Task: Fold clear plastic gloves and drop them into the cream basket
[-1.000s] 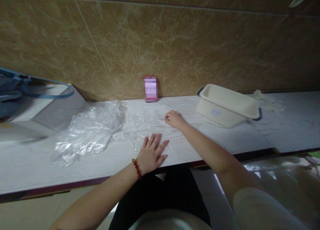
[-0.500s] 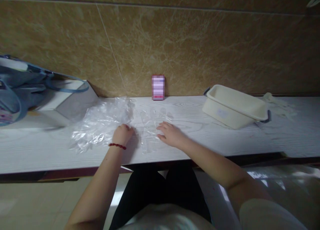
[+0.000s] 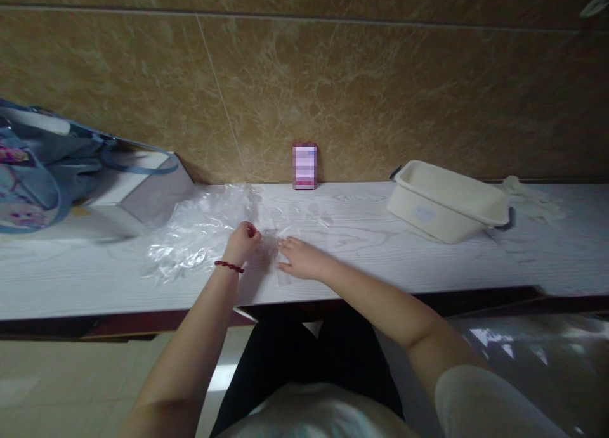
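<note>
Film, thin and clear, in the shape of a glove: that plastic glove lies flat on the pale wood-grain bench, near the middle, its rounded tips pointing to the far side, and both hands are right at it! Here's the right hand, palm down over the glove's near part, fingers stretched and a little apart, resting on the film with nothing gripped. Over to the left hand, a red beaded bracelet on its wrist: fingers curled in, tips close together by the glove's left edge, and whether they pinch any film, I cannot tell. Just left and behind, a crumpled heap of clear plastic. Far side, a phone leans upright on the brown marbled wall. Out right, a cream tub; far left, a blue bag beside a white box.
</note>
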{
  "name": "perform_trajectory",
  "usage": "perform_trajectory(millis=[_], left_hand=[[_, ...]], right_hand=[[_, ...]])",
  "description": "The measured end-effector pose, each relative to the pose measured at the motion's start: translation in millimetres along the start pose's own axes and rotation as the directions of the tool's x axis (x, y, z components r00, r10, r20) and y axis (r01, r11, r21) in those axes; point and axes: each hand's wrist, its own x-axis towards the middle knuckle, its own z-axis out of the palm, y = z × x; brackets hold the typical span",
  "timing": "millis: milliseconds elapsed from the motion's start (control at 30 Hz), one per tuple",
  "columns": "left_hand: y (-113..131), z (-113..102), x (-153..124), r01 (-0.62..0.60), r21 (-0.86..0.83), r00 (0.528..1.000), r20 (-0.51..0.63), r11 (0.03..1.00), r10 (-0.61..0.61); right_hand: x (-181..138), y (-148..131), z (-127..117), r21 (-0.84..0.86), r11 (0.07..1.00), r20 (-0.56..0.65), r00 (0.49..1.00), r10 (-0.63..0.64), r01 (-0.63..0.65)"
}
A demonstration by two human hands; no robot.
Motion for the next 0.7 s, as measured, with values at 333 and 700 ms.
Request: perform_trajectory(millis=[333,700], left_hand=[[8,2,-10,-0.143,-0.058,0.987,-0.086,0.988,0.138],[25,26,-30,-0.311,-0.232,0.95,-0.067,0.922,0.304]], right_hand=[[14,9,-8,0.282,0.934,-0.235,0.928,0.29,-0.22],[58,23,-19,0.676,0.491,0.243,0.795,0.556,-0.55]])
